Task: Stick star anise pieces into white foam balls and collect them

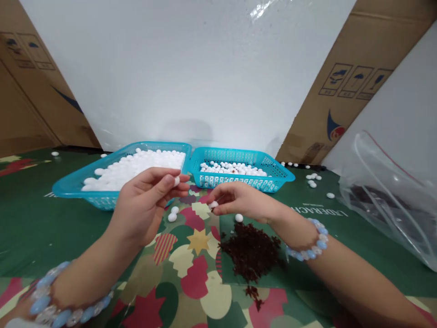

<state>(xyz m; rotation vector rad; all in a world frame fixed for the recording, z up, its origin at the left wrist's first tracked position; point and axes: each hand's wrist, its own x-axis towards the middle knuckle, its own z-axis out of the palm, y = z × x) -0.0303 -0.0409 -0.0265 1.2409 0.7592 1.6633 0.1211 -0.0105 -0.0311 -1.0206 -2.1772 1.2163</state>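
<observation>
fingers (170, 181) half hiding a white bead (176, 181)

Two turquoise baskets (239, 168) beyond the hands, two bead bracelets (309, 243), one clear plastic bag (389, 196), one dark-red peel pile (251, 250).

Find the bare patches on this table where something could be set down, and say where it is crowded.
Free: green cloth left of the left basket; patterned cloth between the forearms. Crowded: around the dark pile, plastic bag and scattered white seeds.

White wall (191, 68) behind, cardboard boxes (358, 82) leaning either side.
</observation>
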